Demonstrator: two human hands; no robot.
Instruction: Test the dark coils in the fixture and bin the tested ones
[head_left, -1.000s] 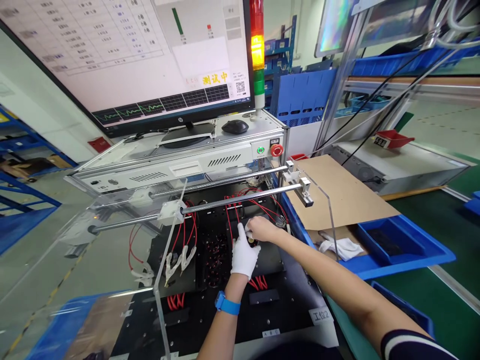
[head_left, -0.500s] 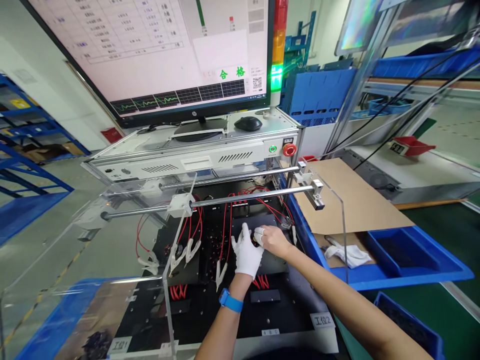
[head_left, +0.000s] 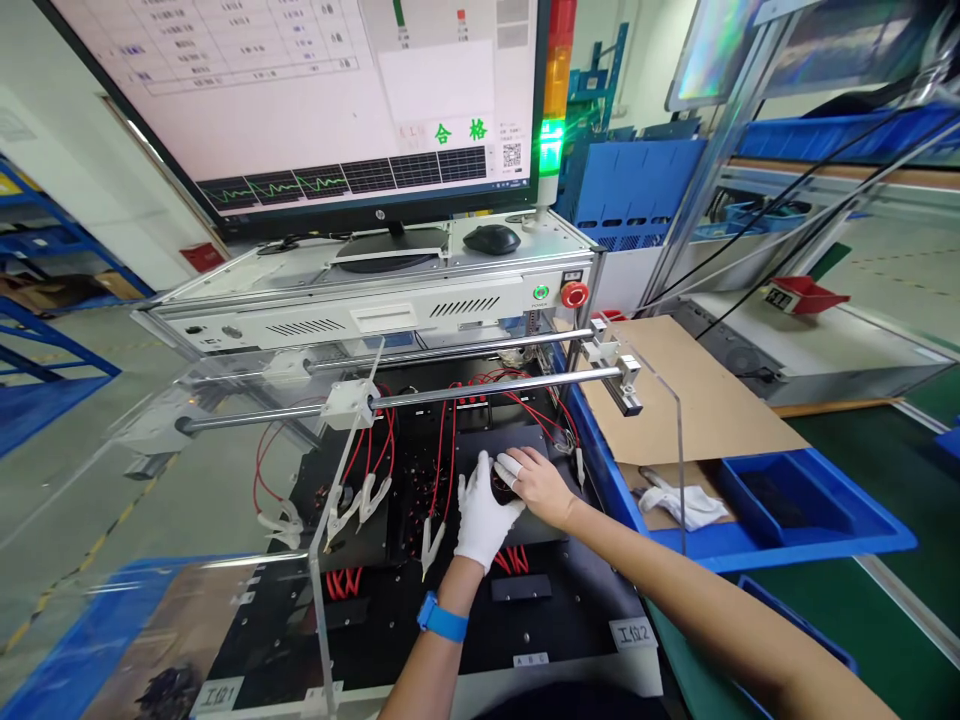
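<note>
My left hand (head_left: 484, 512), in a white glove, curves around the left side of a dark round part (head_left: 501, 487) with coppery spots on it. My right hand (head_left: 541, 487) is bare except for white covers on some fingers, and those fingers close on the part's right and upper edge. Both hands are over a black plate (head_left: 534, 440) on the test bench, and they hide much of the part. White-handled clips (head_left: 433, 543) on red wires lie left of my left hand.
A clear guard panel (head_left: 322, 580) stands at the left, below two metal rails (head_left: 495, 386). The monitor (head_left: 300, 110) and an emergency stop button (head_left: 574, 294) are behind. At the right are cardboard (head_left: 690, 390), a blue tray (head_left: 870, 525) and a white glove (head_left: 686, 505).
The view has shifted slightly, so the bench appears further left. Both hands stay together over the black plate, and more of the dark round part shows between them.
</note>
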